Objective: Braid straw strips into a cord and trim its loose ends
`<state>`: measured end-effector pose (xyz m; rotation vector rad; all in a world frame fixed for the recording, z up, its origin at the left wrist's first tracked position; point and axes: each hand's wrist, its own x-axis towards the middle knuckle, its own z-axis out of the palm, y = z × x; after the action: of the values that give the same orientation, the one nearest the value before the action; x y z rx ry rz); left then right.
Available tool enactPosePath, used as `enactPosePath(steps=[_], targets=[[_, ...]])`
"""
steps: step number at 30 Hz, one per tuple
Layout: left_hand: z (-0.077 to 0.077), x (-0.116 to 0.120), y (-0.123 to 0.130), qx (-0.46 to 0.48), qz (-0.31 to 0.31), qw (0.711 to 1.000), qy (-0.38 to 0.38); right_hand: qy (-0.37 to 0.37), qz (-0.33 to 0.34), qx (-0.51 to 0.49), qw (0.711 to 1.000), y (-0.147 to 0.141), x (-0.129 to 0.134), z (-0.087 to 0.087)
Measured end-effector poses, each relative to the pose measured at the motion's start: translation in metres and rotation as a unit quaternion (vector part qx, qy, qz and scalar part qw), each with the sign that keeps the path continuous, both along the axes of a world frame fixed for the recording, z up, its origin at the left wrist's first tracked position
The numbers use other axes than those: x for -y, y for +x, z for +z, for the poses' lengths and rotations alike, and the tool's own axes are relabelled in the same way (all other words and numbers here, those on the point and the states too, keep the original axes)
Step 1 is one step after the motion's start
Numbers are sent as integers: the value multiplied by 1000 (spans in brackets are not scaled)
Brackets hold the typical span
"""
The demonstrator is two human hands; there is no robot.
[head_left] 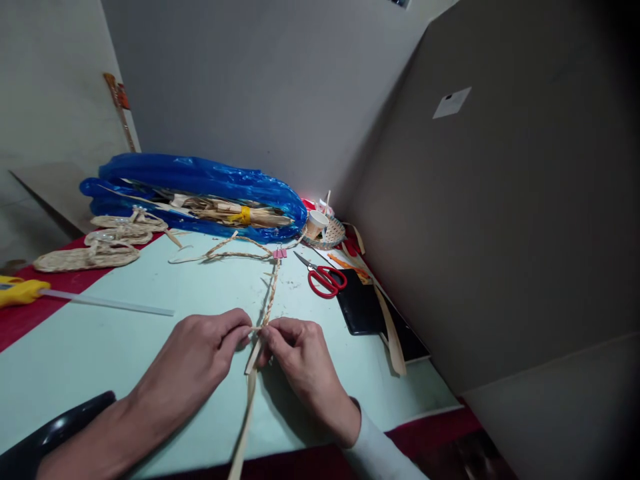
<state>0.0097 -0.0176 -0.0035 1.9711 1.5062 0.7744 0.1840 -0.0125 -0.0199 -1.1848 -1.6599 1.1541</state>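
Your left grip [207, 348] is pinching a thin straw-coloured fibre strand [256, 328] between closed finger and thumb; your right grip [300, 351] is pinching the near end of a slim tan plaited cord [273, 293]. That cord is running towards twelve o'clock to a small pink clip [279, 253]. Red-handled steel scissors [312, 269] are lying at two o'clock on the pale-green tabletop [165, 283].

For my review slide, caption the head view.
Left hand and right hand pinch a slender tan braided fibre cord.

No text is legible, even on the white label [453, 104].
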Motion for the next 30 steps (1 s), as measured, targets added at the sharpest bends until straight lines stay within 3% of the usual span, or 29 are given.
enactPosePath(steps=[5, 10, 13, 15, 17, 20, 21, 22, 23, 24, 27, 30], targets=[[-10, 17, 15, -111, -17, 979, 168, -15, 23, -67, 997, 3, -1, -2], [-26, 30, 26, -191, -39, 921, 337, -82, 38, -141, 986, 6, -1, -1], [-34, 35, 27, -208, -42, 901, 379, -114, 38, -166, 979, 6, 0, 0], [-37, 41, 27, -205, -39, 904, 373, -128, 39, -174, 976, 6, 0, 1], [-37, 45, 23, -195, -38, 915, 352, -138, 39, -180, 973, 7, 0, 4], [-24, 40, 9, -123, -44, 955, 267, -149, 42, -192, 969, 7, 1, 7], [-17, 34, 4, -27, -48, 984, 169, -152, 46, -198, 967, 7, 1, 8], [-10, 27, -1, 63, -33, 994, 80, -154, 53, -204, 965, 7, 1, 8], [-3, 18, -4, 133, 2, 991, -19, -154, 60, -210, 964, 7, 1, 8], [2, 9, -5, 156, 10, 986, -57, -152, 68, -216, 962, 7, 1, 9], [6, -12, 2, 221, -33, 963, -149, -134, 93, -223, 961, 7, 2, 8], [-1, -19, 16, 271, -62, 936, -216, -100, 106, -205, 968, 10, 3, 8]])
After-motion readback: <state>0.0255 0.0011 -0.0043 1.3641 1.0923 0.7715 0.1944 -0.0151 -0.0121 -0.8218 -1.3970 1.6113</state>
